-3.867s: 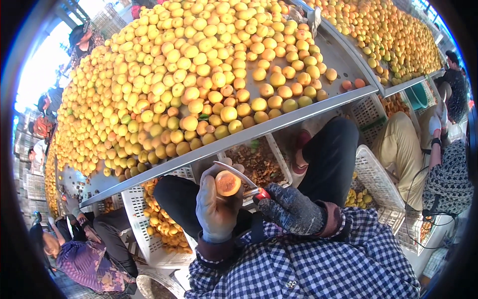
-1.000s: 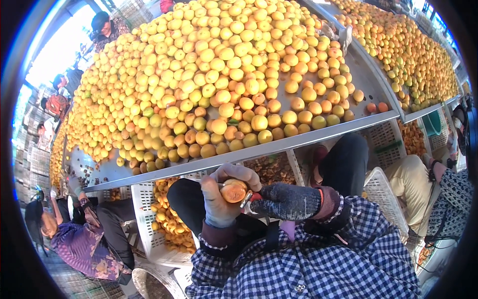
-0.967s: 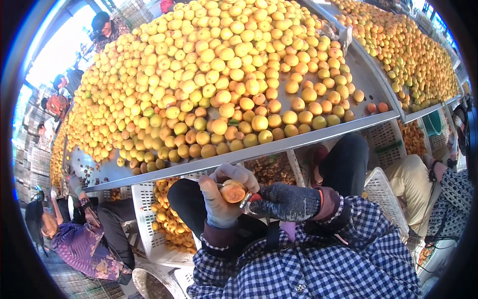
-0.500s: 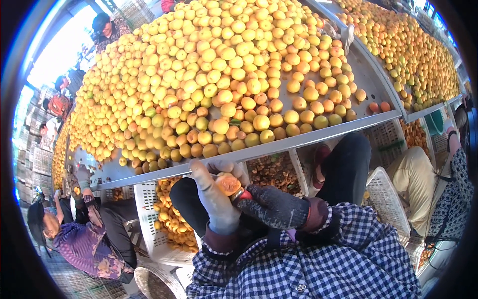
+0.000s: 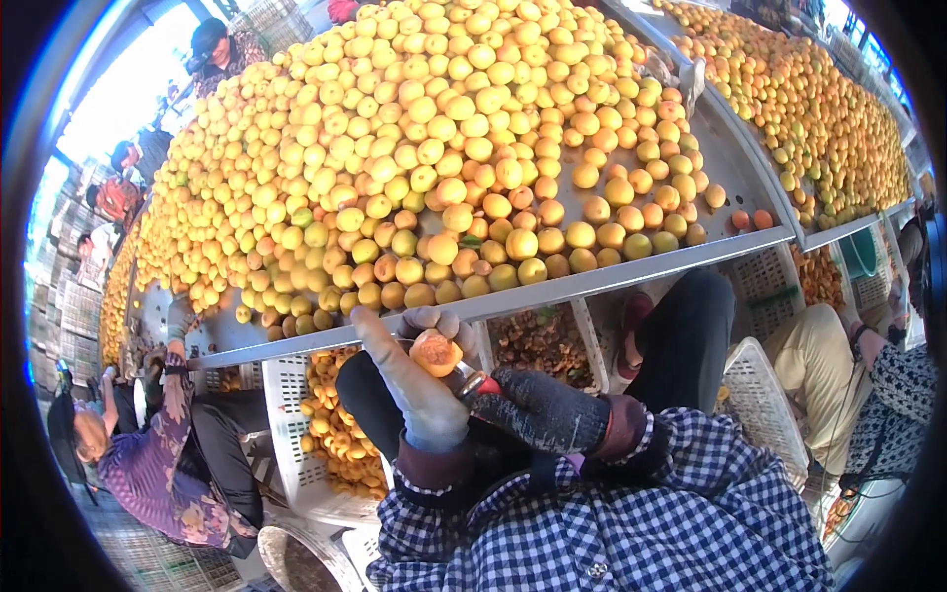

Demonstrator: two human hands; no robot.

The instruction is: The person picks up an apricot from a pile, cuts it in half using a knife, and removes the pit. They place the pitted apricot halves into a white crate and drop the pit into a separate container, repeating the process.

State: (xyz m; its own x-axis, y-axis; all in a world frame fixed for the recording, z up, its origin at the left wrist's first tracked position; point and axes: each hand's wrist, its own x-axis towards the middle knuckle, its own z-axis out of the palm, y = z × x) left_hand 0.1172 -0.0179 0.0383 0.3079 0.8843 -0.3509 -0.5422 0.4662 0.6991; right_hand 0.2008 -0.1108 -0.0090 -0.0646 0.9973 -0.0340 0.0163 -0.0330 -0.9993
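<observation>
My left hand [image 5: 418, 393], in a pale work glove, is closed round an apricot [image 5: 434, 353] whose cut orange flesh faces up. A dark knitted glove covers my right hand [image 5: 545, 408], wrapped round the red handle of a small metal-ended tool [image 5: 479, 384]. The tool's metal end points at the fruit; whether it touches the flesh I cannot tell. Both hands are just in front of the metal sorting table [image 5: 631, 270], above my lap. Whole yellow-orange apricots [image 5: 395, 178] are heaped on that table.
Below the table edge, a white crate [image 5: 292, 414] holds cut apricots [image 5: 340, 434], and another holds brown pits [image 5: 541, 347]. A white basket [image 5: 755, 405] stands at right, a bucket [image 5: 296, 562] at lower left. Co-workers sit on both sides. A second table [image 5: 789, 109] carries more apricots.
The apricot has turned in my left hand and shifted slightly up and left. The tool's metal end now shows more. A co-worker's arm at right has moved.
</observation>
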